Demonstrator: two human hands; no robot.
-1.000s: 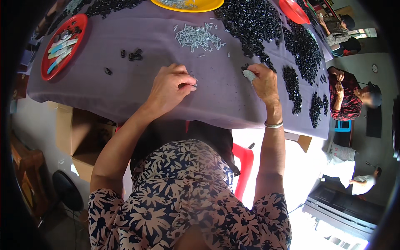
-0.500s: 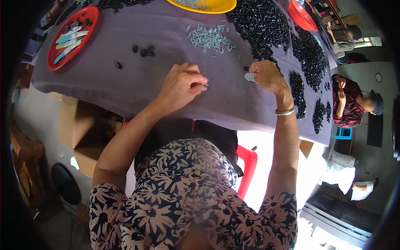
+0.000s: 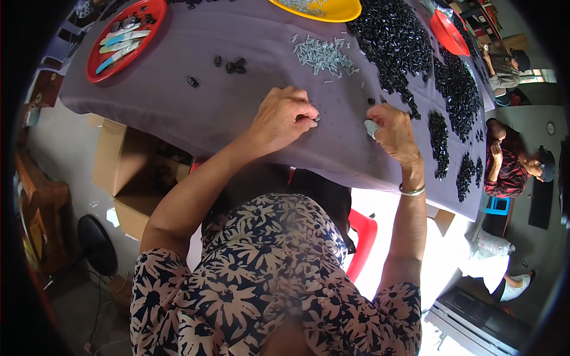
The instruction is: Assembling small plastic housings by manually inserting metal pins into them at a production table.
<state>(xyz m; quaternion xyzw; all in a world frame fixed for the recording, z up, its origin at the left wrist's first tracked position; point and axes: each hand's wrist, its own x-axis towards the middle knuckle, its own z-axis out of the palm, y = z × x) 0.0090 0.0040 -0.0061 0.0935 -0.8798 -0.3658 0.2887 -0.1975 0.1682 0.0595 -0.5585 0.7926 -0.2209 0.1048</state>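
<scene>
My left hand [image 3: 286,118] is above the near part of the purple cloth, thumb and forefinger pinched on a small dark-grey piece [image 3: 317,118]. Further right, my right hand [image 3: 393,132] is closed, and a pale grey, speckled lump or covering [image 3: 371,127] shows at its thumb side. Whether the hand grips this or wears it I cannot tell. Just beyond that hand lies a small black piece [image 3: 371,101]. A pile of small silvery pins [image 3: 325,56] lies past both hands, and a large heap of shiny black pieces [image 3: 392,44] spreads to its right.
Several black pieces [image 3: 235,66] lie left of the pins. A red tray [image 3: 159,18] with knives is at far left, a yellow bowl [image 3: 338,16] at the back, a red bowl [image 3: 448,35] at back right. Cardboard boxes [image 3: 110,155] stand below the table. Other people sit at right.
The whole view has shifted, so the table appears further right in it. My right hand has turned, its grey lump now pointing more toward me. My left hand keeps its pinch.
</scene>
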